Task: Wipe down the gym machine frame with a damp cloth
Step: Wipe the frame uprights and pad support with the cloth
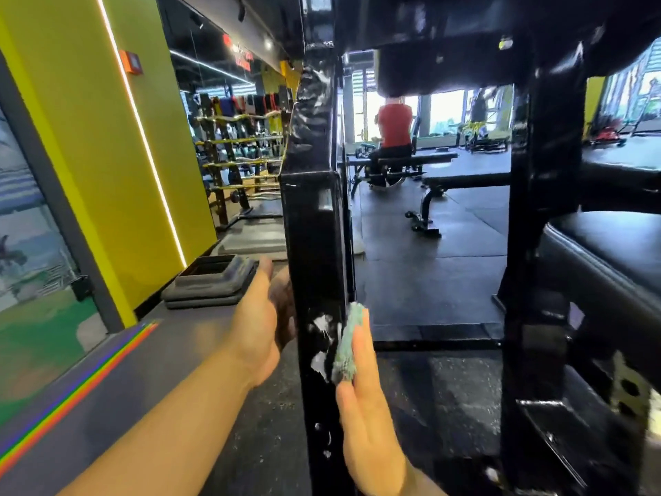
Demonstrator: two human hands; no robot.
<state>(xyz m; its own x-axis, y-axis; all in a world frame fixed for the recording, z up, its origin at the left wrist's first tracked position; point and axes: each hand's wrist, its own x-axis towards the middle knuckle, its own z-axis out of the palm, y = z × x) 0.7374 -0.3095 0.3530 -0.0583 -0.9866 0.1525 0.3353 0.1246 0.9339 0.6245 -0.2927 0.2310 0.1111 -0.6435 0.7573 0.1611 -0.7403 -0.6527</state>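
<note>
Right hand (361,399), fingers flat, presses grey-green cloth (347,347) on black steel post (314,245); left hand (261,323) open at post's other side. Cloth looks limp: palm it flat.

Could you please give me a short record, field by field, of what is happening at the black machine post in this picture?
frame post: black, upright, with white marks low on its front
cloth: green-grey, against the post's right edge
right hand: straight fingers press the cloth to the post
left hand: open, flat at the post's left side; contact unclear
background: seated person in a red top, flat bench
</note>
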